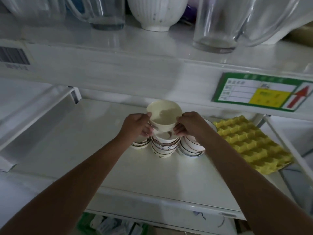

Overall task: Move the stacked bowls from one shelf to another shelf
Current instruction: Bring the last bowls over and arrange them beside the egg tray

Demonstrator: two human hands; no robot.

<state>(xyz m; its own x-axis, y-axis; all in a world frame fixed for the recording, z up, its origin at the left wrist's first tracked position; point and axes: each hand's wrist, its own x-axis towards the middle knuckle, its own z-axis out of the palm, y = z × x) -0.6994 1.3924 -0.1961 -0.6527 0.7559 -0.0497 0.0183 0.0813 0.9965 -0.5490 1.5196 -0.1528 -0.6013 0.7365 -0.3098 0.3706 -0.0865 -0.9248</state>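
While both our hands hold one cream bowl (164, 116), three bowl stacks (165, 146) wait below.
Left grip (138, 126) and right grip (188, 125) curl round its sides above the lower shelf (144, 175).

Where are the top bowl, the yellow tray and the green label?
top bowl (163, 114): head view, on its inner wall.
yellow tray (250, 143): head view, on its ridged middle.
green label (260, 92): head view, on its printed face.

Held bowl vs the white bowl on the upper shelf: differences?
The held bowl is smooth-walled, tilted and gripped by the left hand and right hand; the ribbed bowl stands upright and untouched. Held bowl looks cream, ribbed bowl white and speckled. Both are pale and open-topped.
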